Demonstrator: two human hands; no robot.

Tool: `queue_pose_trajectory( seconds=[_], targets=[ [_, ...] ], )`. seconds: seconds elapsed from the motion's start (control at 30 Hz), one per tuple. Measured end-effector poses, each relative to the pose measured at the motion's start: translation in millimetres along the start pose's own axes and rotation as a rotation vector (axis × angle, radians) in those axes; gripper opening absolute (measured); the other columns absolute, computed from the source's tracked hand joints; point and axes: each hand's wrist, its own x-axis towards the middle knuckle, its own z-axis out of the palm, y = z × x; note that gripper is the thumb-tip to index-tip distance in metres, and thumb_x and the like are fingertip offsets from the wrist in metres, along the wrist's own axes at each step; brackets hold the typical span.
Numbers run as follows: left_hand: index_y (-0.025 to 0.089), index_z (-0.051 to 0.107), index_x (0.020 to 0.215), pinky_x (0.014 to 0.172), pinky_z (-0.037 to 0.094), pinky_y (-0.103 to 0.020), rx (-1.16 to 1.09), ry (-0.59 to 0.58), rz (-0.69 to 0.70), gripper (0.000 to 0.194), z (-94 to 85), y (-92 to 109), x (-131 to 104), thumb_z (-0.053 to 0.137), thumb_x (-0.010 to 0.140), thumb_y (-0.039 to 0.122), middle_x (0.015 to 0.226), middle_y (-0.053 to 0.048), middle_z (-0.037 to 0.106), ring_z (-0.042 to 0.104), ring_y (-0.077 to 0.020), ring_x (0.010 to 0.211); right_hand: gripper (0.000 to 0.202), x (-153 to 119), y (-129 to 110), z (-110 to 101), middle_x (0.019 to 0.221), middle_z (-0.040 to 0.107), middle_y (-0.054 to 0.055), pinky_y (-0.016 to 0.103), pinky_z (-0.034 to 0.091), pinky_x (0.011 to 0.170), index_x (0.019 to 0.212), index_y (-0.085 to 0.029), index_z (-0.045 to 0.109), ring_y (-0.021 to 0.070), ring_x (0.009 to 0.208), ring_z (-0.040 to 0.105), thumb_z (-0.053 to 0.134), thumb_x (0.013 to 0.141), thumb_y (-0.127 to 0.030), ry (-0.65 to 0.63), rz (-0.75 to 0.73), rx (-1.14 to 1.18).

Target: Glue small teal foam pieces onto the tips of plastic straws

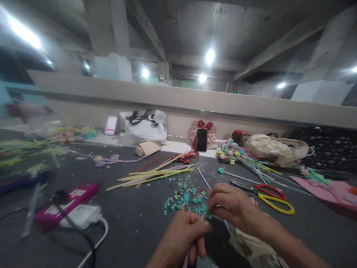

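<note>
The scissors [275, 199] with red and yellow handles lie on the dark surface [131, 238]. To their left, on the near side, the left hand [185, 234] has its fingers pinched together on a thin, pale stick [203, 216]. The right hand [225, 203] is just left of the scissors. Its fingers are curled close together, but I can't tell if they are holding anything.

Some of the work looks done. Past the scissors, a bunch of sticks with little colored tops [228, 153] looks all made. Just behind the blades lies one stick with a green top [220, 171]. Lots of tiny green bits [184, 198] are spread out left of the scissors, so I think the cutting is done for those.

Some looks left to do. The long yellow sticks [164, 172], farther left of the scissors, look plain. The stick in the left hand seems only partly done, but the fingers hide some of it, so I can't be sure.
</note>
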Motion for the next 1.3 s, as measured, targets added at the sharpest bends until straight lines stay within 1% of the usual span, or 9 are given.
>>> queue_pose_trajectory(
  seconds=[0.1,0.3,0.53,0.73,0.97,1.07,1.17,1.23,1.3],
  targets=[
    [0.016,0.047,0.048,0.024,0.01,-0.016,0.007,0.003,0.016,0.024,-0.2,0.5,0.0,0.052,0.066,0.031,0.029,0.005,0.05,0.027,-0.002,0.018,0.011,3.5,1.0,-0.7,0.083,0.058,0.002,0.023,0.036,0.071,0.075,-0.018,0.059,0.011,0.078,0.051,0.05,0.081,-0.019,-0.041,-0.036,-0.064],
    [0.017,0.044,0.043,0.024,0.01,-0.017,0.036,0.017,-0.005,0.025,3.0,4.4,-1.5,0.051,0.064,0.028,0.027,0.005,0.048,0.026,-0.0023,0.017,0.013,7.0,-0.7,-7.1,0.083,0.057,0.001,0.023,0.035,0.071,0.075,-0.018,0.059,0.0109,0.078,0.05,0.048,0.082,-0.022,-0.107,-0.062,-0.124],
    [0.016,0.045,0.043,0.024,0.01,-0.016,0.038,0.011,-0.023,0.022,4.2,8.3,-3.0,0.049,0.063,0.023,0.026,0.006,0.048,0.025,-0.0017,0.017,0.013,9.8,-2.9,-8.9,0.082,0.056,-0.001,0.021,0.035,0.069,0.073,-0.019,0.058,0.0102,0.075,0.048,0.048,0.082,-0.02,-0.159,-0.077,-0.213],
    [0.016,0.045,0.043,0.024,0.011,-0.016,0.057,0.006,-0.029,0.023,4.2,7.7,-2.0,0.048,0.064,0.023,0.027,0.006,0.049,0.025,-0.0018,0.017,0.018,15.3,-9.3,-11.9,0.078,0.057,-0.001,0.021,0.034,0.064,0.068,-0.019,0.057,0.0104,0.072,0.048,0.045,0.082,-0.02,-0.203,-0.084,-0.337],
    [0.016,0.045,0.042,0.024,0.011,-0.016,0.055,0.006,-0.021,0.024,4.0,6.6,-0.9,0.049,0.065,0.025,0.027,0.006,0.049,0.025,-0.002,0.017,0.022,17.6,-12.1,-10.7,0.075,0.057,0.0,0.025,0.033,0.065,0.064,-0.019,0.057,0.0119,0.07,0.048,0.044,0.082,-0.024,-0.231,-0.073,-0.441],
    [0.016,0.044,0.042,0.024,0.011,-0.016,0.052,0.001,-0.026,0.026,3.9,5.2,-0.1,0.049,0.066,0.026,0.027,0.006,0.049,0.025,-0.0018,0.017,0.023,18.1,-12.0,-8.6,0.075,0.058,0.0,0.027,0.032,0.065,0.063,-0.019,0.057,0.0125,0.069,0.048,0.045,0.082,-0.023,-0.226,-0.072,-0.473],
    [0.016,0.045,0.042,0.024,0.011,-0.016,0.035,-0.007,-0.006,0.026,3.7,3.1,1.6,0.049,0.065,0.026,0.028,0.005,0.05,0.025,-0.0018,0.017,0.024,17.7,-13.5,-11.2,0.074,0.06,0.0,0.027,0.032,0.064,0.062,-0.02,0.059,0.0126,0.068,0.049,0.045,0.082,-0.021,-0.193,-0.082,-0.474],
    [0.015,0.05,0.046,0.024,0.011,-0.016,0.022,-0.008,0.001,0.023,3.7,2.5,2.0,0.049,0.065,0.027,0.028,0.004,0.051,0.026,-0.0023,0.017,0.022,14.2,-15.2,-16.9,0.077,0.06,0.001,0.027,0.033,0.065,0.069,-0.021,0.062,0.0127,0.069,0.049,0.045,0.082,-0.019,-0.159,-0.078,-0.427],
    [0.014,0.054,0.052,0.023,0.011,-0.015,-0.007,-0.006,-0.003,0.022,3.3,2.9,1.2,0.048,0.066,0.03,0.027,0.004,0.05,0.026,-0.0026,0.017,0.019,6.8,-16.5,-23.7,0.083,0.061,0.002,0.027,0.035,0.068,0.083,-0.023,0.063,0.0133,0.073,0.051,0.045,0.082,-0.019,-0.101,-0.056,-0.333]
  ],
)
